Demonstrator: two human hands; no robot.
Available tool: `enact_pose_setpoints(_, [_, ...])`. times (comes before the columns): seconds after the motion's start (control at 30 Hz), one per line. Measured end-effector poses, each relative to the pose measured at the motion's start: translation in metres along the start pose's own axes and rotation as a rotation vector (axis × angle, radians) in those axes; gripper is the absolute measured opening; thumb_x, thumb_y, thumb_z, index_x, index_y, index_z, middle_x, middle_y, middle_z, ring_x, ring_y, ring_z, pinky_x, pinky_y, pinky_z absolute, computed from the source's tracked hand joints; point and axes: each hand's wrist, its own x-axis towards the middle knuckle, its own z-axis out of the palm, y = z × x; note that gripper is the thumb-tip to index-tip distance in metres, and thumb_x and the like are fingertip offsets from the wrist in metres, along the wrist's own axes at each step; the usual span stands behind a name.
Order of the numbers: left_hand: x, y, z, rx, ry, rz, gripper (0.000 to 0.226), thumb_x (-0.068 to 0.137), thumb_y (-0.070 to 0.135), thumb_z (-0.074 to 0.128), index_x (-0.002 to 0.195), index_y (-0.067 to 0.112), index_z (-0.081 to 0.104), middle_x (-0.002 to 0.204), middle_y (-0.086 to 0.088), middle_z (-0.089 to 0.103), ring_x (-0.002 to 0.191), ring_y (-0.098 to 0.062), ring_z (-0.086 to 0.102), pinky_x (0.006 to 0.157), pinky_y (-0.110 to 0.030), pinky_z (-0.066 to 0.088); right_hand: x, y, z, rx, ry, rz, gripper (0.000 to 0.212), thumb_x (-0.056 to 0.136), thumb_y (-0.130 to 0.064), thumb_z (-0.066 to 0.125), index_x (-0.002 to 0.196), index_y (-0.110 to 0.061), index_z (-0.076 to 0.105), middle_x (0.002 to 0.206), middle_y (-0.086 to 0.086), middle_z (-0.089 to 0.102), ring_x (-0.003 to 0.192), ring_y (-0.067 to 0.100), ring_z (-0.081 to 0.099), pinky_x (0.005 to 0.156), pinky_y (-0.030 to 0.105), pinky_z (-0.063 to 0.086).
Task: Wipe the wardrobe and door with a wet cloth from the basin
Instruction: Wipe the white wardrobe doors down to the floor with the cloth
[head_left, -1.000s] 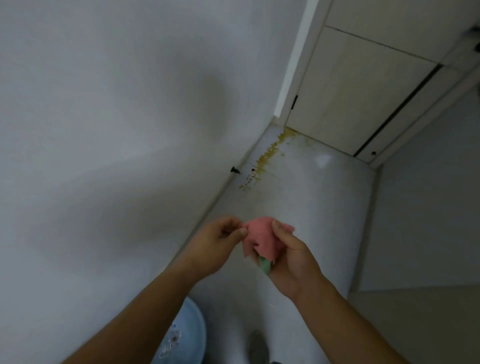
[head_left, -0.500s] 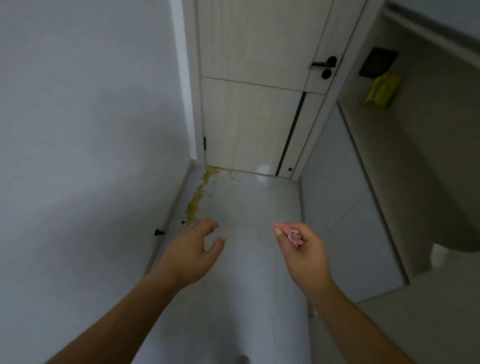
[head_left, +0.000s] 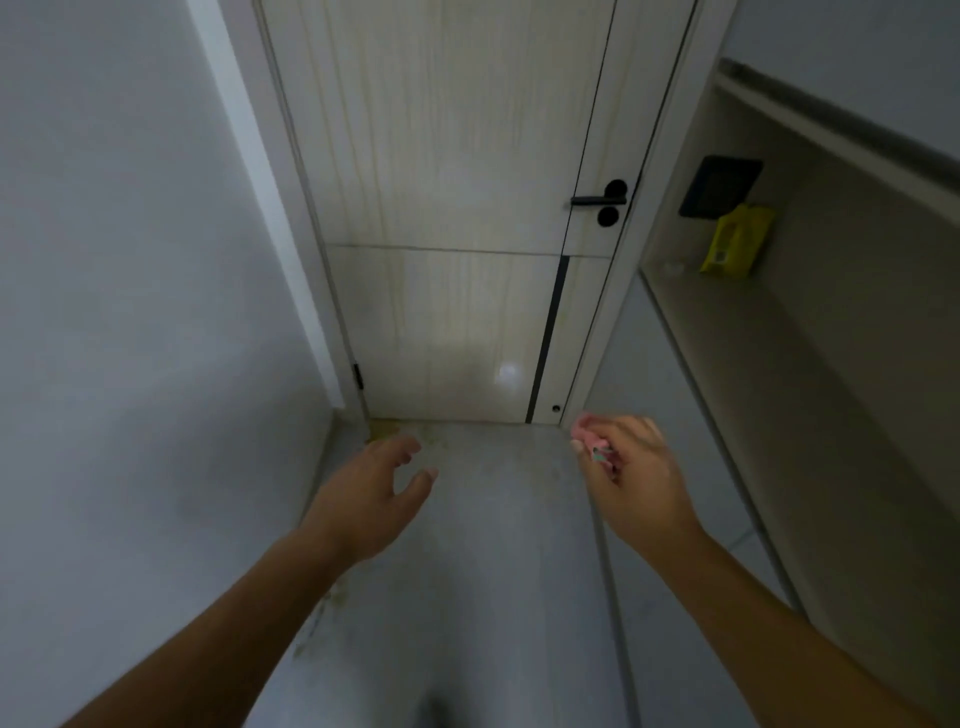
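Head view shows your right hand (head_left: 636, 478) curled round a pink cloth (head_left: 589, 440). The cloth is bunched small in your fingers, with a bit of green showing at its lower edge, and you hold it in the air in front of the door's (head_left: 457, 208) bottom right corner, touching nothing else. Your left hand (head_left: 369, 493) holds nothing: its fingers are loosely spread and lightly bent, palm turned inward, and it hangs above the floor (head_left: 493, 561) before the door's bottom left corner. The two hands are well apart, with bare floor between them and both forearms reaching toward the door. Just beyond your left fingertips, a yellowish stain (head_left: 383, 432) marks the floor at the foot of the door on its hinge side. The door is shut, pale with a faint wood grain, and a black handle (head_left: 597, 200) sits on its right edge with a round black fitting just under it. A small black hinge (head_left: 357, 375) shows low on its left edge. Left of the door runs a plain grey wall (head_left: 130, 312). Right of the door stands the wardrobe (head_left: 831, 415), its open shelf at about the handle's height, with a yellow pack (head_left: 735, 240) at the shelf's door end, leaning below a black panel (head_left: 719, 186).
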Motion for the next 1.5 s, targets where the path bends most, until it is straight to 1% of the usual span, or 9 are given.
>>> enact_pose_setpoints(0.3, [0.230,0.028,-0.008,-0.048,-0.079,0.087,0.049,0.098,0.047,0.056,0.139,0.019,0.053,0.132,-0.005,0.061,0.118,-0.022,0.062,0.097,-0.034,0.049,0.172,0.086,0.035,-0.115,0.028,0.032,0.013,0.091,-0.009,0.070,0.103,-0.006,0.075,0.108,0.008,0.070,0.106,0.015,0.053,0.101,0.001,0.025])
enact_pose_setpoints(0.67, [0.486,0.104,0.033,-0.016,-0.140,0.135,0.052,0.100,0.053,0.051,0.143,0.023,0.048,0.136,-0.002,0.059,0.118,-0.015,0.058,0.095,-0.029,0.046,0.372,0.233,0.073,-0.051,0.018,0.136,0.039,0.101,-0.033,0.047,0.116,-0.007,0.072,0.119,0.009,0.069,0.114,0.018,0.057,0.101,-0.001,0.022])
enact_pose_setpoints(0.77, [0.538,0.117,0.044,-0.002,-0.191,0.134,0.054,0.101,0.052,0.049,0.148,0.025,0.043,0.142,0.000,0.056,0.120,-0.013,0.057,0.095,-0.026,0.043,0.419,0.264,0.096,-0.015,-0.011,0.129,0.052,0.100,-0.043,0.038,0.117,-0.005,0.070,0.120,0.010,0.067,0.115,0.021,0.056,0.102,0.013,0.035])
enact_pose_setpoints(0.9, [0.598,0.132,0.052,-0.078,-0.232,0.135,0.057,0.104,0.046,0.046,0.155,0.023,0.036,0.154,0.001,0.047,0.133,-0.014,0.051,0.106,-0.026,0.039,0.481,0.298,0.129,0.003,-0.056,0.092,0.044,0.099,-0.037,0.044,0.111,-0.002,0.070,0.112,0.013,0.066,0.110,0.026,0.057,0.102,0.002,0.027])
enact_pose_setpoints(1.03, [0.654,0.151,0.059,-0.371,-0.292,0.032,0.056,0.107,0.048,0.038,0.158,0.026,0.033,0.160,0.004,0.039,0.146,-0.012,0.036,0.114,-0.022,0.021,0.532,0.328,0.165,-0.022,-0.056,0.018,0.025,0.096,-0.019,0.060,0.108,0.001,0.070,0.111,0.016,0.066,0.107,0.031,0.062,0.107,0.022,0.039])
enact_pose_setpoints(1.17, [0.697,0.161,0.071,-0.526,-0.325,0.041,0.053,0.109,0.045,0.034,0.157,0.023,0.033,0.160,0.004,0.040,0.146,-0.011,0.037,0.124,-0.030,0.022,0.549,0.338,0.200,-0.106,-0.055,-0.130,0.019,0.091,-0.008,0.063,0.103,0.005,0.071,0.109,0.022,0.068,0.111,0.025,0.052,0.116,0.015,0.022])
enact_pose_setpoints(1.3, [0.717,0.161,0.081,-0.526,-0.383,0.112,0.046,0.109,0.040,0.032,0.152,0.024,0.040,0.142,0.015,0.045,0.128,0.001,0.041,0.094,0.005,0.027,0.535,0.372,0.199,-0.322,-0.041,-0.147,0.039,0.102,-0.015,0.043,0.127,0.009,0.061,0.130,0.028,0.062,0.138,0.033,0.044,0.127,0.030,0.008])
enact_pose_setpoints(1.4, [0.724,0.158,0.087,-0.513,-0.404,0.178,0.047,0.107,0.043,0.032,0.150,0.026,0.044,0.143,0.009,0.051,0.125,0.000,0.045,0.090,0.007,0.024,0.529,0.382,0.197,-0.453,0.076,-0.036,0.042,0.107,-0.013,0.038,0.136,0.014,0.050,0.140,0.035,0.052,0.155,0.021,0.011,0.127,0.031,-0.004])
enact_pose_setpoints(1.5, [0.732,0.156,0.090,-0.518,-0.401,0.227,0.042,0.108,0.039,0.032,0.143,0.027,0.053,0.140,0.008,0.056,0.125,-0.002,0.049,0.096,0.001,0.027,0.523,0.363,0.226,-0.557,-0.060,-0.126,0.048,0.095,-0.011,0.047,0.141,0.001,0.040,0.145,0.025,0.051,0.143,0.033,0.027,0.127,0.037,-0.003])
